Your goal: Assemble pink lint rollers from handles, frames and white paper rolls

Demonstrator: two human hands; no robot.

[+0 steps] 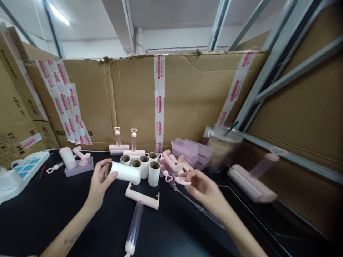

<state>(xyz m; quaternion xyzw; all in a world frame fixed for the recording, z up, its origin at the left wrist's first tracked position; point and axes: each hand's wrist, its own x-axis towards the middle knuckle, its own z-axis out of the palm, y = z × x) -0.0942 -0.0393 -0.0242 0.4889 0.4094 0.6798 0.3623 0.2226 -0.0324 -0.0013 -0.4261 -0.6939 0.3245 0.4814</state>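
Note:
My left hand (100, 180) grips a white paper roll (124, 172) with a cardboard core, tilted nearly flat in front of several upright white rolls (154, 175). My right hand (199, 184) pinches a small pale pink piece (183, 181) at the front of a heap of pink plastic parts (173, 162); its exact shape is partly hidden by the fingers. Below the rolls lies a pink roller frame (142, 198) with upturned ends. A clear purple tube handle (134, 225) with a pink end points from it towards me.
Two pink rollers with heart-topped handles (134, 142) stand at the back, and another roller (253, 184) is at the right. Purple trays (191, 151) sit beside a plastic bag (222, 150). At left are a purple tray with parts (79, 167) and a power strip (26, 173). Cardboard (134, 100) walls the back.

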